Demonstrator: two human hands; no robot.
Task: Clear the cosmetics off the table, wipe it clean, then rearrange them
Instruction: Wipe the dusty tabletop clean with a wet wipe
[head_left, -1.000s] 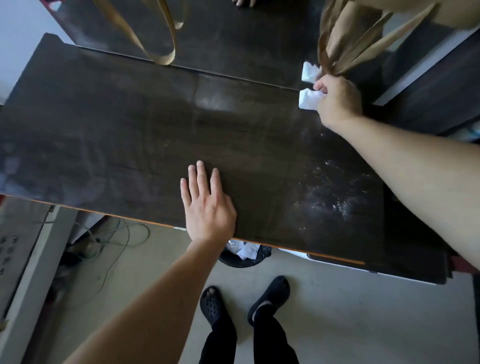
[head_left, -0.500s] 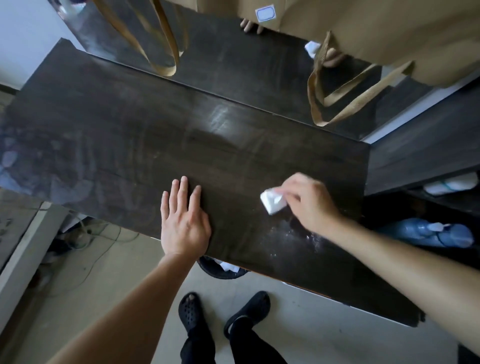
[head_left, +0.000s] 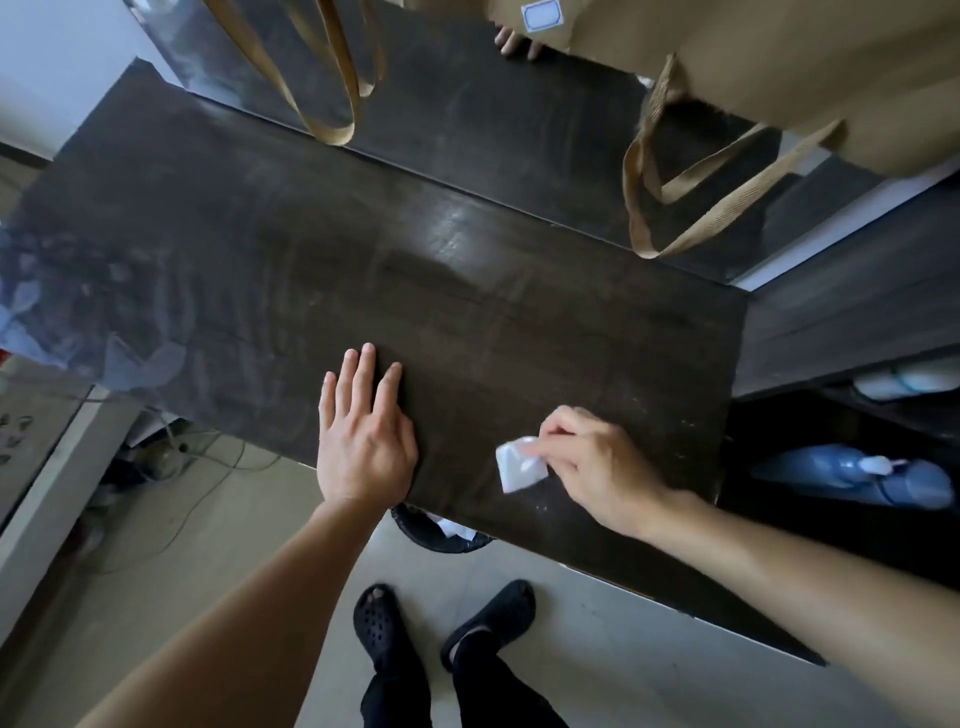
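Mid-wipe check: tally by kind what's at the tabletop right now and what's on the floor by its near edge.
Hands: 2 (left hand flat on the table, right hand pinching the tissue)
White tissue: 1
Black clogs: 2
Black bin, partly under the table edge: 1
Total: 6

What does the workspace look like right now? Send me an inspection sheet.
Surface: dark table, smeared, pale specks near its right end.
Job's things: white wipe on the table by the front edge; cosmetics, nothing seen.
Clutter: nothing seen.
Grips: left hand flat on the table; right hand pinches the wipe.
Cables: loose wires on the floor, left.
Surroundings: tan bag with straps at far right; bin under the front edge; blue bottle on a low shelf, right.
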